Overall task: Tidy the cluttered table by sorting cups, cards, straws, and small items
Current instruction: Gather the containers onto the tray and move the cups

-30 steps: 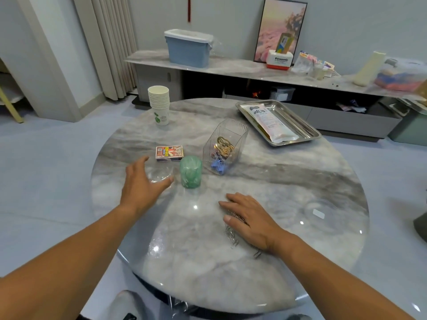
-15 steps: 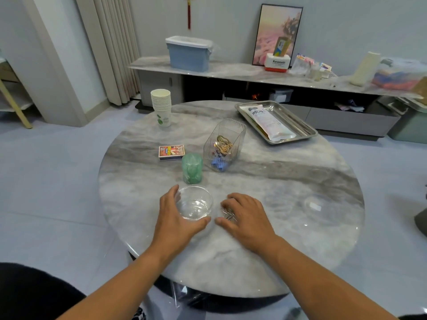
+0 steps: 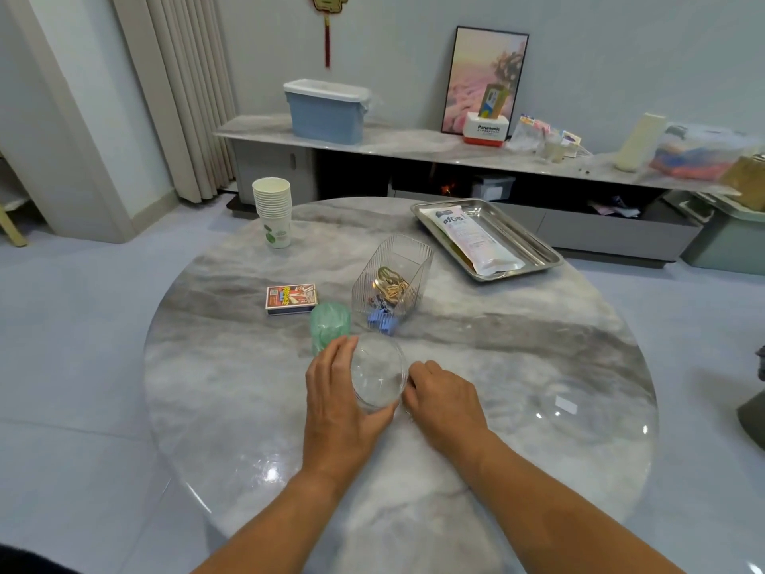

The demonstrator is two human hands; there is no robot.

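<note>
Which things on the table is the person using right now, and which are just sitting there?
In use:
- left hand, wrapped around the clear bowl
- right hand, pressed down beside the bowl

Just sitting there:
- stack of paper cups
- card box
- green cup
- clear holder with small bits inside
- metal tray with a packet

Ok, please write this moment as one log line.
left hand: holds clear bowl tilted | right hand: curled at bowl rim | table
</note>
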